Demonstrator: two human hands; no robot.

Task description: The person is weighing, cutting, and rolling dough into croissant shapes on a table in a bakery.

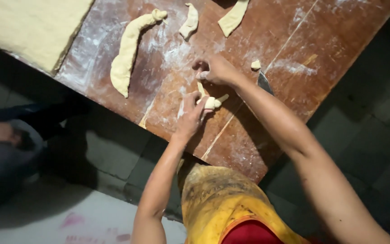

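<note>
On the floured wooden table [294,49], my left hand [190,118] presses on a small twisted piece of dough [212,102] near the front edge. My right hand [215,71] pinches the thin upper end of that same strip just above it. A long rolled rope of dough [127,52] lies to the left. Two short strips [189,21] [233,17] lie at the far side. A tiny dough bit [255,64] sits right of my right hand.
A wide flat sheet of dough [28,27] covers the table's far left corner. A dark blade [264,83] lies behind my right forearm. I wear a stained yellow apron [217,203]. Another person's dark-clad form [5,149] is at the left over grey floor.
</note>
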